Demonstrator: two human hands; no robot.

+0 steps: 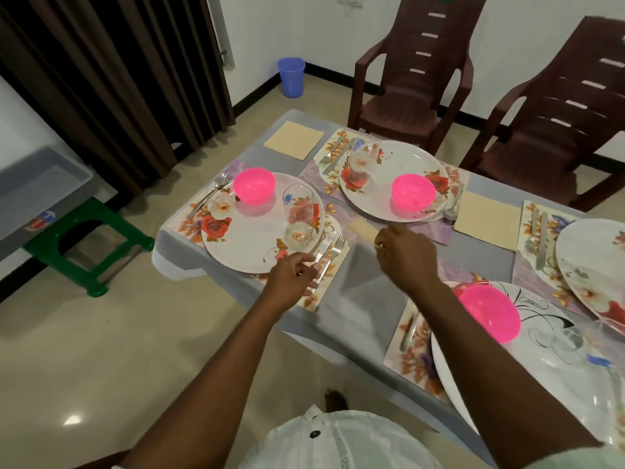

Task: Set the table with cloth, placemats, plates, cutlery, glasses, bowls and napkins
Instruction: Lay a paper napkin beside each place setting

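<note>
The left hand (294, 270), fingers curled, is touching the knife (324, 248) beside the fork (334, 252) at frame centre; whether its grip is closing on the knife cannot be told. The right hand (402, 248) is pinching a blurred cream napkin (363, 230) over the grey tablecloth (365, 299), between the two floral plates (257, 238).

Two brown chairs (411, 67), blue bin (291, 77), green stool (89, 245).

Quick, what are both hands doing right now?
Left hand: fingers curled over the knife and fork; actual grip cannot be told.
Right hand: pinching a folded yellow napkin.
</note>
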